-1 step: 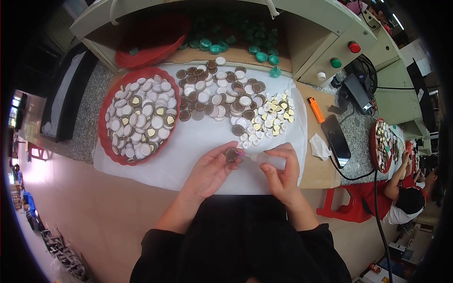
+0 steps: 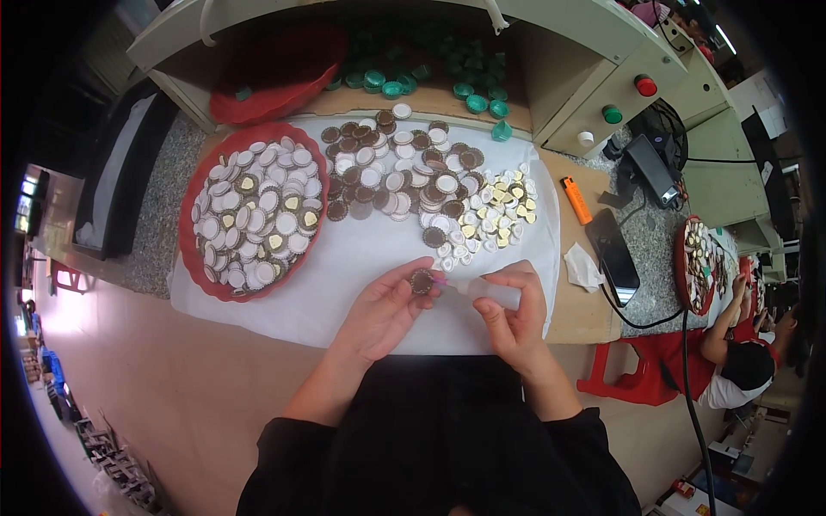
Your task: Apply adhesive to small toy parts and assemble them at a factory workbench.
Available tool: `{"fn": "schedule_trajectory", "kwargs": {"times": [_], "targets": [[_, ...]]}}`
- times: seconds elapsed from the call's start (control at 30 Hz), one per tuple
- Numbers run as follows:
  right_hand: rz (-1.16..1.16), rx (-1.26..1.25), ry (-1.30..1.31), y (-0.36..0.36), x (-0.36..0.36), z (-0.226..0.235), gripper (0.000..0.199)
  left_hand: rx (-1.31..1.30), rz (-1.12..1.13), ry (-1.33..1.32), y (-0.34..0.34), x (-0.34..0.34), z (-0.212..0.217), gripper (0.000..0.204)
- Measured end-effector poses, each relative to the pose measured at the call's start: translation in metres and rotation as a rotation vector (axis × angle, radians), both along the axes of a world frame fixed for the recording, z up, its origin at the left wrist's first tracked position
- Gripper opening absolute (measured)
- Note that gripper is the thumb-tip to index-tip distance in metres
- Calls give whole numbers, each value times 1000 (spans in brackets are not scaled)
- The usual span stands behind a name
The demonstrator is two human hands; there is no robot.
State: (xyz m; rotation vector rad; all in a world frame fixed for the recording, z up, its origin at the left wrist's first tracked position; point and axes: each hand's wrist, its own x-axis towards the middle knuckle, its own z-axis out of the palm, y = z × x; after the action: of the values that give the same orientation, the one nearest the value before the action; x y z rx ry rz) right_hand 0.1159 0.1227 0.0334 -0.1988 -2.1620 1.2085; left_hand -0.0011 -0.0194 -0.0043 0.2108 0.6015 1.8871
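While the left hand [image 2: 379,311] pinches a small brown crimped cap [image 2: 422,280] between thumb and fingertips, the right hand [image 2: 514,316] is curled round a small translucent squeeze bottle [image 2: 492,293], its nozzle pointing left and meeting the cap's rim. Both hover low over the near edge of the white sheet [image 2: 344,258] that covers the worktop [image 2: 594,318].

Just beyond the hands, a loose heap of brown and white caps [image 2: 396,168] spreads across the sheet, and to its right lies a cluster of small gold and white pieces [image 2: 486,215], the nearest of them just beside the held cap. On the left sits a red round tray [image 2: 191,249], packed with white-faced caps. Green caps [image 2: 430,82] are scattered at the back under a shelf, beside a second red tray [image 2: 267,86].

Right of the sheet: a crumpled tissue [image 2: 582,267], a dark phone [image 2: 613,256] with a cable, an orange lighter [image 2: 576,199]. Far right, another person [image 2: 740,361] works at their own tray.
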Motion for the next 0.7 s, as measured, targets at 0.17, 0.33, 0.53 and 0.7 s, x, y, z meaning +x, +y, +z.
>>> {"fn": "schedule_trajectory", "kwargs": {"times": [0.17,0.33,0.53,0.7], "targets": [[-7,46,-13,0,2,3,27,-6,18,2,0,0,0,41],[11,105,-40,0,4,10,29,-19,16,-9,1,0,0,40],[51,143,-17,-4,3,14,31,-20,16,-4,0,0,0,38],[58,112,0,-5,0,13,31,-20,3,-6,0,1,1,37]]}}
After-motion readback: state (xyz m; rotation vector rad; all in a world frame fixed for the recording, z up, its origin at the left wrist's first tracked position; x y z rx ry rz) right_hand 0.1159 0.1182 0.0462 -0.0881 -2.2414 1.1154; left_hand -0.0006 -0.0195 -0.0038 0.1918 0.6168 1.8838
